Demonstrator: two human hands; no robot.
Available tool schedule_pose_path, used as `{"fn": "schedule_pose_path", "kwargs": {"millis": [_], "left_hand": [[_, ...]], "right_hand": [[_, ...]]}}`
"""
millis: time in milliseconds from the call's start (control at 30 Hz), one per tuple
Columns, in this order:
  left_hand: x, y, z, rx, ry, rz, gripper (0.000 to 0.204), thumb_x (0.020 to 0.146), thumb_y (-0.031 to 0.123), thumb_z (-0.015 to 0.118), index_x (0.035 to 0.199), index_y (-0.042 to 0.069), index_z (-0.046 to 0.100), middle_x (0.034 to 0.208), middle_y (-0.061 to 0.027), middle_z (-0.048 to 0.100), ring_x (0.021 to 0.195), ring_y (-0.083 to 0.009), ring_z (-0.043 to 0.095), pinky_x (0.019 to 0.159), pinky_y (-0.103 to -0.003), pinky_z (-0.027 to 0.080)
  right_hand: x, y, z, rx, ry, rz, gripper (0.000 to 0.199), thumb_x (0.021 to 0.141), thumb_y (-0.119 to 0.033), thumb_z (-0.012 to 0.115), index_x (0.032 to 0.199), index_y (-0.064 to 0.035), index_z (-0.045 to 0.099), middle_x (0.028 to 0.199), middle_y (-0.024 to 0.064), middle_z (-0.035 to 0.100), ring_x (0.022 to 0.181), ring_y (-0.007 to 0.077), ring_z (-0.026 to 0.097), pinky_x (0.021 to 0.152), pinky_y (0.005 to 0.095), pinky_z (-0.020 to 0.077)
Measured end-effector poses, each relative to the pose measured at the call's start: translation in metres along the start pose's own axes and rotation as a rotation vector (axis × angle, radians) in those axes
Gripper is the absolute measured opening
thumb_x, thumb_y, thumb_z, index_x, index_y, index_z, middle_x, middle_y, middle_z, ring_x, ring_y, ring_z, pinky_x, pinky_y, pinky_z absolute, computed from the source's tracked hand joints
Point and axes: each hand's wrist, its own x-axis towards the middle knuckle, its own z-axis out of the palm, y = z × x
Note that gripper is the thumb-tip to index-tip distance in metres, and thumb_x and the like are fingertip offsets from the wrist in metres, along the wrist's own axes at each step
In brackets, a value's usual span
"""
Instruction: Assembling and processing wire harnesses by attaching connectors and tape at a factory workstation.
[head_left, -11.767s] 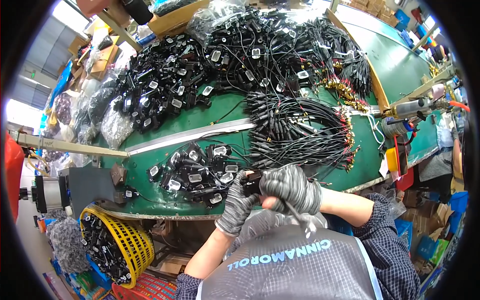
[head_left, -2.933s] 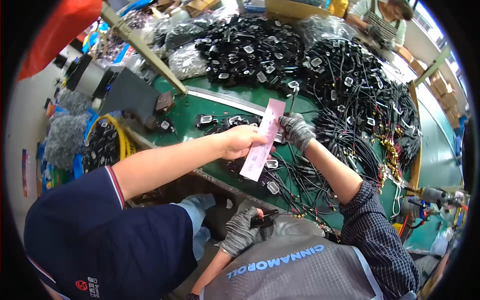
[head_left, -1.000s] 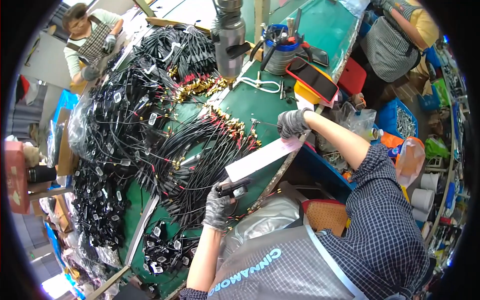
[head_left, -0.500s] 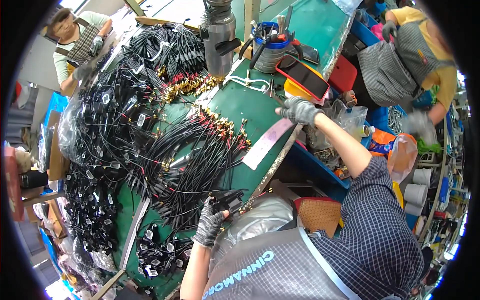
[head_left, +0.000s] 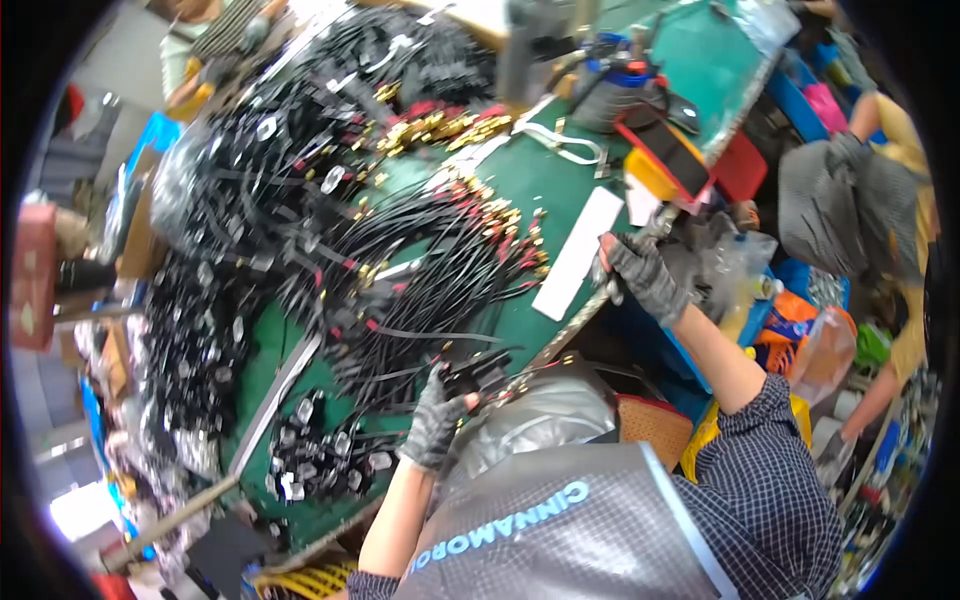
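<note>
My left hand [head_left: 435,425], in a grey striped glove with bare fingertips, closes around a small bunch of black cables with dark connector ends [head_left: 478,374] above the near table edge. Gold tips of these cables stick out to the right, over my apron. My right hand [head_left: 648,278], gloved the same way, is over the table's right edge beside a white strip [head_left: 580,255]. Its fingers are curled around something small I cannot make out. Beyond my left hand lies a fanned heap of black cables [head_left: 420,270] with red and gold ends.
More black cables [head_left: 420,60] and a pile of black connector pieces [head_left: 200,340] cover the left side. A tool-filled tub [head_left: 612,95] and a red-edged phone [head_left: 665,155] sit far right. Blue bins [head_left: 795,100] stand alongside. One co-worker [head_left: 900,190] is right, another [head_left: 215,40] far left.
The whole view has shifted, with the table now lying further right and higher. My right hand has come back from beside the phone toward me along the table edge. My left keeps its cables.
</note>
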Motion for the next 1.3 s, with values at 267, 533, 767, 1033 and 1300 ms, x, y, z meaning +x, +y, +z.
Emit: {"fn": "schedule_pose_path", "kwargs": {"millis": [267, 533, 767, 1033, 1300], "left_hand": [[-0.018, 0.03, 0.013, -0.01, 0.082, 0.084, 0.056, 0.063, 0.007, 0.062, 0.114, 0.004, 0.04, 0.107, -0.0056, 0.05, 0.097, -0.0168, 0.047, 0.086, -0.029, 0.037], [-0.019, -0.01, 0.005, 0.184, 0.085, 0.542, 0.076, 0.069, 0.006, 0.061, 0.131, 0.008, 0.016, 0.113, -0.0084, 0.042, 0.094, -0.0162, 0.046, 0.075, -0.029, 0.043], [-0.057, 0.022, 0.011, -0.317, 0.08, 0.223, 0.066, 0.07, 0.005, 0.06, 0.125, 0.007, 0.025, 0.105, -0.0074, 0.046, 0.09, -0.0157, 0.046, 0.073, -0.027, 0.043], [-0.072, 0.017, -0.004, 0.242, 0.364, 0.2, 0.067, 0.067, 0.024, 0.066, 0.121, 0.005, 0.03, 0.11, -0.0076, 0.043, 0.101, -0.0174, 0.041, 0.086, -0.029, 0.035], [-0.061, 0.038, 0.003, -0.044, 0.227, 0.191, 0.06, 0.065, 0.02, 0.065, 0.117, 0.005, 0.039, 0.105, -0.0022, 0.049, 0.096, -0.0121, 0.045, 0.081, -0.026, 0.039]], "right_hand": [[-0.005, -0.016, 0.134, 0.198, -0.473, -0.03, 0.039, 0.082, -0.042, 0.047, 0.07, -0.0054, 0.051, 0.065, 0.0038, 0.053, 0.059, 0.0086, 0.05, 0.053, 0.0206, 0.0404], [0.009, 0.046, 0.133, 0.262, -0.542, 0.025, 0.046, 0.074, -0.048, 0.056, 0.084, -0.0029, 0.053, 0.071, 0.0027, 0.052, 0.057, 0.0104, 0.049, 0.053, 0.0226, 0.0421], [0.001, -0.011, 0.188, -0.201, -0.861, -0.264, 0.05, 0.073, -0.052, 0.054, 0.081, -0.0036, 0.05, 0.067, -0.0006, 0.047, 0.052, 0.0097, 0.042, 0.048, 0.0207, 0.0333], [0.022, -0.005, 0.196, 0.032, -0.783, 0.081, 0.032, 0.084, -0.042, 0.041, 0.076, -0.0112, 0.044, 0.067, -0.0014, 0.044, 0.058, 0.0097, 0.041, 0.054, 0.0238, 0.0378], [0.02, -0.033, 0.191, 0.147, -0.699, 0.185, 0.036, 0.084, -0.038, 0.045, 0.068, -0.0067, 0.052, 0.065, 0.0013, 0.056, 0.048, 0.0078, 0.049, 0.042, 0.0195, 0.0393]]}}
